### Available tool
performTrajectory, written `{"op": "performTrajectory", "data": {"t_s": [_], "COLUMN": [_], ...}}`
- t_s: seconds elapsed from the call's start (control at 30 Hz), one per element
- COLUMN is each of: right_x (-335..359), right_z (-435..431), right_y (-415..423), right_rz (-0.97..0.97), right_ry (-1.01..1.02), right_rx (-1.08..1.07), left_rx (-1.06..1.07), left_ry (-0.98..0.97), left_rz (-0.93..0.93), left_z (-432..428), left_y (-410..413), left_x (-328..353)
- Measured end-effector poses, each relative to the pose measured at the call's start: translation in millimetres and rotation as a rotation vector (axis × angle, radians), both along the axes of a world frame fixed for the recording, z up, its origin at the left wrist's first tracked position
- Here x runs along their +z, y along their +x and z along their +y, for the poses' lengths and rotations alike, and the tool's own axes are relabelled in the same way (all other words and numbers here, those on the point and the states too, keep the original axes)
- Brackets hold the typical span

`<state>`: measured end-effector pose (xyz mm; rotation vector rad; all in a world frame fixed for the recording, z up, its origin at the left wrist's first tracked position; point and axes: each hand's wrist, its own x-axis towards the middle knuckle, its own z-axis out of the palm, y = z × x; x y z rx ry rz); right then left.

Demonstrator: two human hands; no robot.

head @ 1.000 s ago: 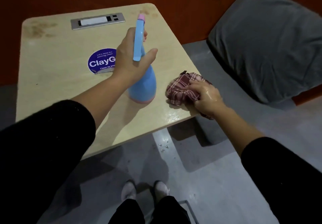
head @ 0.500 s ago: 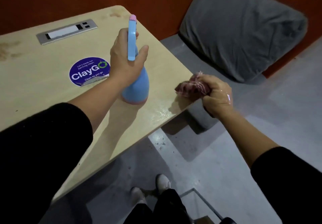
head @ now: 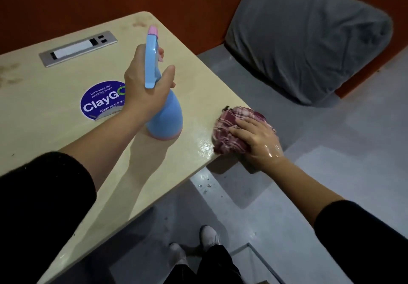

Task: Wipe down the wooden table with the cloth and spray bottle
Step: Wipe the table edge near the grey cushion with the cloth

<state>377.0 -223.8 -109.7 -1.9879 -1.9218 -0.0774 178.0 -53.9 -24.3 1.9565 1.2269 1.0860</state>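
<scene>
My left hand (head: 143, 89) grips the neck of a light blue spray bottle (head: 164, 115) with a pink nozzle, held upright just above the pale wooden table (head: 44, 124). At the table's right corner, my right hand (head: 257, 140) presses a bunched red plaid cloth (head: 229, 126) down with flat fingers. The hand looks wet. The wood beside the cloth shines with moisture.
A round blue "ClayGo" sticker (head: 101, 101) and a metal socket panel (head: 77, 48) sit on the tabletop. Brown stains mark the far edge. A grey cushion (head: 306, 38) lies on the grey bench to the right. My feet (head: 194, 244) stand below, near water drops on the floor.
My right hand has brought the cloth from the table's edge back onto the corner and flattened over it. The left hand and bottle have stayed in place.
</scene>
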Motion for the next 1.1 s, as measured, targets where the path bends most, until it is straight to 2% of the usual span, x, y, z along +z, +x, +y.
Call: {"op": "performTrajectory", "data": {"t_s": [0.13, 0.23, 0.3, 0.37, 0.43, 0.5, 0.53, 0.63, 0.73, 0.83, 0.93, 1.0, 1.1], "right_x": [-1, 20, 32, 35, 26, 13, 11, 6, 12, 25, 30, 28, 16], "right_z": [-11, 15, 43, 71, 85, 77, 66, 30, 17, 34, 77, 109, 140], "right_y": [26, 22, 2, -26, -48, -49, -43, -12, 18, 18, -6, -25, -36], "right_rz": [-0.02, 0.067, 0.12, 0.077, -0.048, -0.073, -0.046, -0.016, 0.005, 0.188, 0.149, 0.022, -0.196], "right_ry": [0.049, 0.166, 0.209, 0.053, -0.258, -0.375, -0.35, -0.071, -0.076, -0.051, 0.078, -0.064, -0.444], "right_rx": [0.01, -0.02, 0.047, 0.151, 0.166, 0.148, 0.164, 0.177, 0.114, -0.029, 0.069, 0.145, 0.129], "left_rx": [-0.009, -0.015, -0.028, -0.036, -0.034, -0.026, -0.015, 0.023, 0.012, -0.027, -0.015, 0.024, 0.023], "left_ry": [0.008, 0.027, 0.044, 0.074, 0.099, 0.106, 0.102, 0.063, 0.033, 0.022, 0.045, 0.054, 0.06], "left_rz": [-0.005, 0.014, 0.024, 0.032, 0.042, 0.044, 0.042, 0.019, -0.005, 0.009, 0.02, 0.036, 0.032], "left_z": [-2, -3, -2, 0, 1, 1, 1, 0, -1, -1, -1, -1, -1], "left_y": [1, 4, 5, 7, 8, 7, 5, 1, 2, 4, 3, 2, 1], "left_x": [0, 2, 2, 2, 0, -2, -3, -4, 0, 1, -4, -6, -6]}}
